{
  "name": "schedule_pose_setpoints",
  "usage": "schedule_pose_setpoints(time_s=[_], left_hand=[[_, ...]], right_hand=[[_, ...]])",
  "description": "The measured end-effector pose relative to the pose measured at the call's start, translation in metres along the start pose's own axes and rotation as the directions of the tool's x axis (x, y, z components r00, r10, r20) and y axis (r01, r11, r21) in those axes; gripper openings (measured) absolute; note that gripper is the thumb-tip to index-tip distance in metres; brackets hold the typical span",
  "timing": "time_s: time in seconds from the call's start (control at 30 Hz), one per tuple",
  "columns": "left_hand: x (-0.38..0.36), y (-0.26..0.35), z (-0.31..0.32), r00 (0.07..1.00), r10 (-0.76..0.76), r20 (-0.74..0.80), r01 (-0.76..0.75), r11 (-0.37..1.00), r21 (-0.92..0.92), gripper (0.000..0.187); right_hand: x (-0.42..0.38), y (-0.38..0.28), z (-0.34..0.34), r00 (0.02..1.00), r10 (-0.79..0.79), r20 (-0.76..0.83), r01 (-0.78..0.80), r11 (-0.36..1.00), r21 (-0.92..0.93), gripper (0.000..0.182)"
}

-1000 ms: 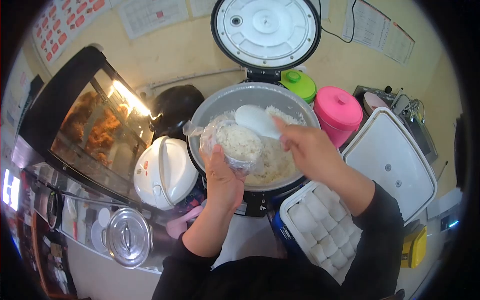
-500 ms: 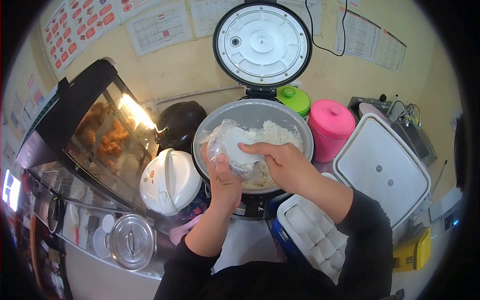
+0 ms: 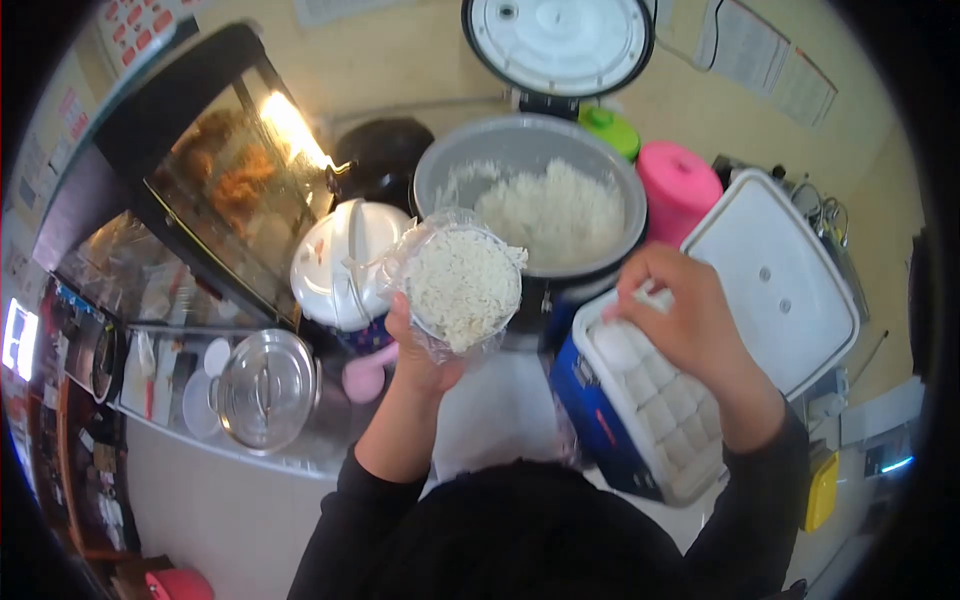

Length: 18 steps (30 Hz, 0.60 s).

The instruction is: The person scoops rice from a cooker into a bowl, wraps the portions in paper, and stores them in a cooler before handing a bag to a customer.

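Note:
My left hand (image 3: 415, 345) is wrapped round a round cup lined with clear plastic, its mouth turned up and filled with white rice (image 3: 465, 285). The cup is held in front of the rice cooker (image 3: 435, 190), near its rim. Over the blue cooler box (image 3: 605, 420), my right hand (image 3: 680, 315) is closed with its fingers curled. A smooth white rounded blade, seemingly the rice paddle (image 3: 618, 346), shows under its fingers; the handle is mostly hidden. Below this hand, white wrapped portions (image 3: 665, 415) lie in rows inside the box.
The cooker's lid (image 3: 560, 40) stands raised. A white lidded pot (image 3: 350, 265) and a glass food warmer (image 3: 240, 180) are on the left. A steel pot (image 3: 265, 390) sits nearer. On the right are a pink canister (image 3: 678, 185) and the box's upright lid (image 3: 775, 290).
My right hand has moved from the cup to above the cooler box, down and right. The cup now shows its rice-filled top. The camera view has shifted.

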State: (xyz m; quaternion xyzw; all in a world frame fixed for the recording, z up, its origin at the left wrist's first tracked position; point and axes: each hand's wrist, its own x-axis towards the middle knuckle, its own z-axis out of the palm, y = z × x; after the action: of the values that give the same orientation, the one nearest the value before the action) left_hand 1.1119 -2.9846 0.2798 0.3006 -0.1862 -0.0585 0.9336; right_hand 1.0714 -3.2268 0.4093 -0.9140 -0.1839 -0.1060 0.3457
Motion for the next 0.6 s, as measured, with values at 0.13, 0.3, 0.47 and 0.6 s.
schedule_pose_setpoints(time_s=[0.13,0.3,0.47,0.6], left_hand=[[-0.048,0.001,-0.026,0.982,-0.184,-0.034,0.182,0.982,-0.049,0.092],[-0.095,-0.041,-0.086,0.868,-0.291,-0.401,0.387,0.904,0.182,0.074],[-0.124,-0.108,-0.137,0.996,-0.035,-0.079,0.086,0.274,0.958,0.062],[-0.135,-0.124,-0.121,0.951,-0.304,0.059,-0.139,-0.25,0.958,0.069]], right_hand=[[-0.098,-0.031,0.019,0.969,-0.023,0.247,0.016,1.0,0.027,0.014],[-0.158,-0.017,0.08,0.949,0.174,0.263,-0.215,0.967,0.137,0.032],[-0.182,0.03,0.164,0.958,0.213,0.193,-0.254,0.942,0.22,0.034],[-0.2,0.067,0.221,0.934,0.233,0.27,-0.276,0.952,0.134,0.034]])
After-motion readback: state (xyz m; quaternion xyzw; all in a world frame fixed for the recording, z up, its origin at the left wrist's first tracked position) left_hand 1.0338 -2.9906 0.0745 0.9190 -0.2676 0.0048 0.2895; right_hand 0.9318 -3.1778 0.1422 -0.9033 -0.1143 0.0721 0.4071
